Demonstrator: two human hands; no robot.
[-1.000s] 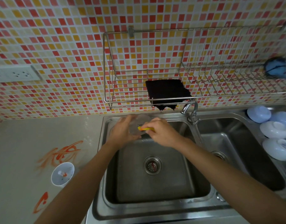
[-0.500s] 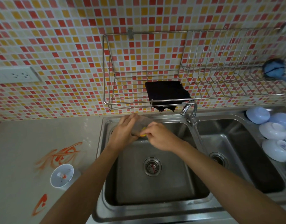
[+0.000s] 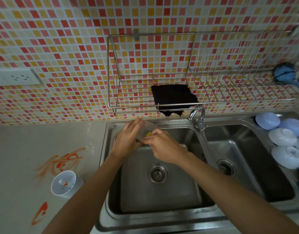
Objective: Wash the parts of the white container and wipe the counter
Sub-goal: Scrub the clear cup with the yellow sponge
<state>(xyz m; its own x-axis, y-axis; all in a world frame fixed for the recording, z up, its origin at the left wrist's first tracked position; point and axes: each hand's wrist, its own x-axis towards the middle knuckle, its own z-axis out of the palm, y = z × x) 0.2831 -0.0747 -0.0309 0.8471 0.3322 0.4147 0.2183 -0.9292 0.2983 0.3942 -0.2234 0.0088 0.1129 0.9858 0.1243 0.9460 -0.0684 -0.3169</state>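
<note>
Clear part [image 3: 146, 130] tilted further since earlier | left hand [image 3: 128, 139] clamps it | right hand [image 3: 164, 146] grips yellow sponge [image 3: 149, 133] at its open side, over sink [image 3: 111, 166]

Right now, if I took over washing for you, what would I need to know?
Left hand holds a clear container part over the left sink basin.
Right hand rubs it with something yellow, probably a sponge.
The white cup stands unwashed on the counter, with red specks inside.
Orange smears remain on the counter.
Left to do: finish this part, wash the cup, wipe the counter. A dark cloth hangs in the wall rack.
</note>
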